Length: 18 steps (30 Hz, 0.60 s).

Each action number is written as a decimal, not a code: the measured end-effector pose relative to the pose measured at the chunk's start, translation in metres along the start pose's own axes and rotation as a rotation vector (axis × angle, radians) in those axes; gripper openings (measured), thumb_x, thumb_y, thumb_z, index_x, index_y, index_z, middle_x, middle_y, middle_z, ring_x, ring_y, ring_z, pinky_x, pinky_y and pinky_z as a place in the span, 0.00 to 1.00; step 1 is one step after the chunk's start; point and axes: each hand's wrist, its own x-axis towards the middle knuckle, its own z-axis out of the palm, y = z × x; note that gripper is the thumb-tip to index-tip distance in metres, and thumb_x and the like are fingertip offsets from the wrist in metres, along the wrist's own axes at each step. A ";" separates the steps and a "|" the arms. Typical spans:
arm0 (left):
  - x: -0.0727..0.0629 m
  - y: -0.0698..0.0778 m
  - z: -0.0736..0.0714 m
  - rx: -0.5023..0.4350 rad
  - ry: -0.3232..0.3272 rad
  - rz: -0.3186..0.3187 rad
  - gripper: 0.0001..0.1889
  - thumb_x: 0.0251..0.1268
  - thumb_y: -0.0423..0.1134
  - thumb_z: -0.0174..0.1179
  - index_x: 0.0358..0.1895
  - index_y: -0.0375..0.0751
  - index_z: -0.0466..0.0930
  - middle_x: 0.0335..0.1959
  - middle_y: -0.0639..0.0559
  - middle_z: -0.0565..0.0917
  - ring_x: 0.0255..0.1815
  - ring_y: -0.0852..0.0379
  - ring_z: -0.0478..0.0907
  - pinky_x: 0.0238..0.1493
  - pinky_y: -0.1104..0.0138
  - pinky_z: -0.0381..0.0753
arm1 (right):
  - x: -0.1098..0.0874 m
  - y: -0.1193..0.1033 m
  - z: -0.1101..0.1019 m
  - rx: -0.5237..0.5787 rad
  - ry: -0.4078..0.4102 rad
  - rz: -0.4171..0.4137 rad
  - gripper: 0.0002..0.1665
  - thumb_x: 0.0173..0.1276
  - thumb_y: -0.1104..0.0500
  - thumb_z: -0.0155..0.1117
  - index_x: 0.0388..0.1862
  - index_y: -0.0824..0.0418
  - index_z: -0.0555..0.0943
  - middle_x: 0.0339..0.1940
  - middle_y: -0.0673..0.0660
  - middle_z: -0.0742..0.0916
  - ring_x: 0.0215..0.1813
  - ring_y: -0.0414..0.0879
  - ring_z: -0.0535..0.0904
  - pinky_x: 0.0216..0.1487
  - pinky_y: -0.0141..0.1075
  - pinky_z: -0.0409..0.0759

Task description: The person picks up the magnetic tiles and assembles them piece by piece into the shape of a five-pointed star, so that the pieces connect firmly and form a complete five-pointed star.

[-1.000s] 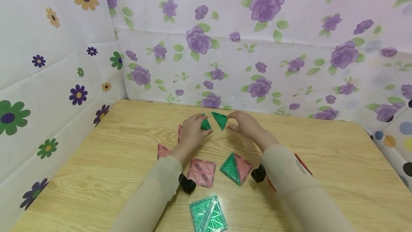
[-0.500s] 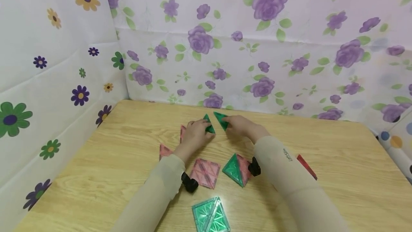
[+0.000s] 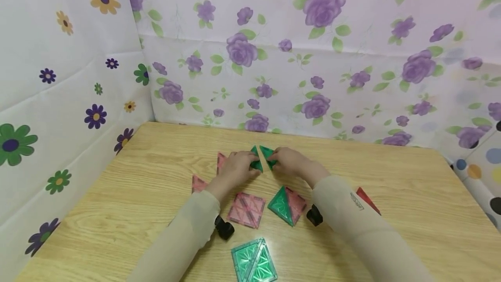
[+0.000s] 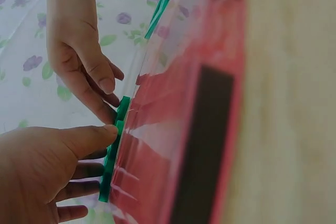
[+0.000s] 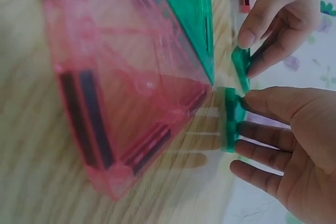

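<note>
Near the table's far edge, my left hand (image 3: 236, 166) pinches a green triangular magnetic tile (image 3: 256, 165) between thumb and fingers. Beside it, my right hand (image 3: 290, 162) holds a second green triangular tile (image 3: 266, 152), its fingertips over the outer side. A narrow strip of wood separates the two triangles, their long sides facing each other. In the right wrist view, the left tile (image 5: 241, 67) stands tilted in the pinch, while the right tile (image 5: 231, 121) lies against my right thumb and fingers. A large pink tile partly blocks the left wrist view.
Closer in lie a pink square of two triangles (image 3: 246, 210), a green-and-pink square (image 3: 281, 206) and a green square (image 3: 254, 260). Pink triangles (image 3: 198, 183) sit left, partly behind my left arm. A red tile (image 3: 367, 200) shows beyond my right sleeve. Flowered cloth (image 3: 274, 77) rises behind the table (image 3: 407, 177).
The two green triangles have come closer together and nearer to me. My right fingers have moved left, from the tile's edge to over it.
</note>
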 end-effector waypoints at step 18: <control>-0.029 0.012 0.002 -0.004 -0.004 0.190 0.20 0.59 0.49 0.67 0.52 0.44 0.82 0.53 0.51 0.84 0.57 0.52 0.79 0.62 0.57 0.74 | -0.051 -0.002 0.021 -0.002 0.142 -0.061 0.14 0.68 0.58 0.62 0.49 0.60 0.86 0.43 0.56 0.83 0.44 0.47 0.80 0.47 0.40 0.81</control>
